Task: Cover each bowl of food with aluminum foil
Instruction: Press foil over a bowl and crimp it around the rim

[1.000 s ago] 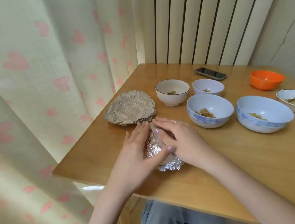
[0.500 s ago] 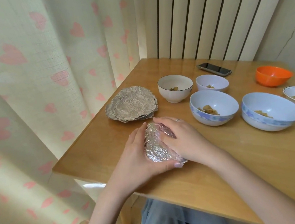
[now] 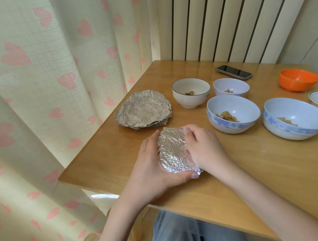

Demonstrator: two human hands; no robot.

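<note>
Foil (image 3: 173, 153) hid the bowl near the table (image 3: 255, 173) edge entirely; left hand (image 3: 151, 169) and right hand (image 3: 205, 151) cupped its sides, fingers curled around it, the right fingertips tucked from view.

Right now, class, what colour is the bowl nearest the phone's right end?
Orange bowl, seen in the head view.

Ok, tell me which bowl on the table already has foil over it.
The bowl held between the left hand and right hand, nearest the table's front edge. The other six bowls sit uncovered.
</note>
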